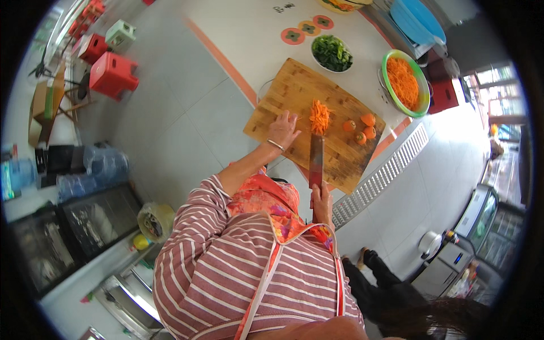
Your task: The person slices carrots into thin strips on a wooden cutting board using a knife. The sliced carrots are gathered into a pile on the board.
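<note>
A wooden cutting board (289, 97) lies at the table's near corner. My right hand (323, 202) grips the handle of a kitchen knife (316, 159), whose blade reaches over the board to a small pile of cut carrot strips (319, 117). My left hand (284, 128) rests at the board's left part, fingers spread, with nothing seen in it. Several carrot end pieces (369, 120) sit on the board's right side. Beyond the board stand a white bowl of chopped green leaves (331, 53) and a green-rimmed colander (389, 57) holding shredded carrot (401, 83).
A blue plastic basin (418, 21) and a partly seen bowl of food (342, 5) stand farther back. Round patterned coasters or prints (309, 28) mark the tabletop. A floor grate (382, 174) runs right of the table. Another person's dark-clothed legs (374, 272) show at lower right.
</note>
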Demonstrator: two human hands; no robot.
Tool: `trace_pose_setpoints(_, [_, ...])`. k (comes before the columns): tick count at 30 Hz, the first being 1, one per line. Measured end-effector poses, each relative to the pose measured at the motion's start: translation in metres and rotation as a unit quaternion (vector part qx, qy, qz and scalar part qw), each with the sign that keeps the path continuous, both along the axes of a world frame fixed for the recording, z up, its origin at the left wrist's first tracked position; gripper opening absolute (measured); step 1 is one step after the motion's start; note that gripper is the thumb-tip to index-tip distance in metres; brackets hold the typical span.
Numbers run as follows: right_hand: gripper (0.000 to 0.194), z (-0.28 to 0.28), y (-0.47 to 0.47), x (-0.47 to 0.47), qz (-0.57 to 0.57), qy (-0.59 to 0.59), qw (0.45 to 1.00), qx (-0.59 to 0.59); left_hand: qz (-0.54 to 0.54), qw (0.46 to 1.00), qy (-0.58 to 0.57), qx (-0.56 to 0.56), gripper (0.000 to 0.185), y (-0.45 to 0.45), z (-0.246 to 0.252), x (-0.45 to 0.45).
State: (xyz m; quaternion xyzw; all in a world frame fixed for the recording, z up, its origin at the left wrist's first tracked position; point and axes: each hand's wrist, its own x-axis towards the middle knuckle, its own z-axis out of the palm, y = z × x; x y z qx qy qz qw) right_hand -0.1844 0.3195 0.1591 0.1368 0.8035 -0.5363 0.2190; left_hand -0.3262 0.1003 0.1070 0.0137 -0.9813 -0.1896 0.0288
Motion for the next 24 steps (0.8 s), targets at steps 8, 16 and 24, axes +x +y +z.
trace_pose_setpoints(8, [0.025, -0.024, -0.043, -0.055, 0.113, 0.035, 0.989, 0.086, -0.062, 0.982, 0.099, 0.149, 0.036, -0.073, -0.001, -0.025])
trace_pose_setpoints(16, [0.023, 0.014, -0.028, -0.077, 0.023, -0.001, 0.99, 0.139, -0.181, 0.965, 0.097, 0.164, 0.042, -0.037, -0.004, -0.036])
trace_pose_setpoints(24, [0.045, 0.039, -0.068, -0.059, -0.007, 0.122, 0.989, 0.088, -0.114, 0.948, 0.013, 0.296, 0.041, -0.043, 0.005, -0.025])
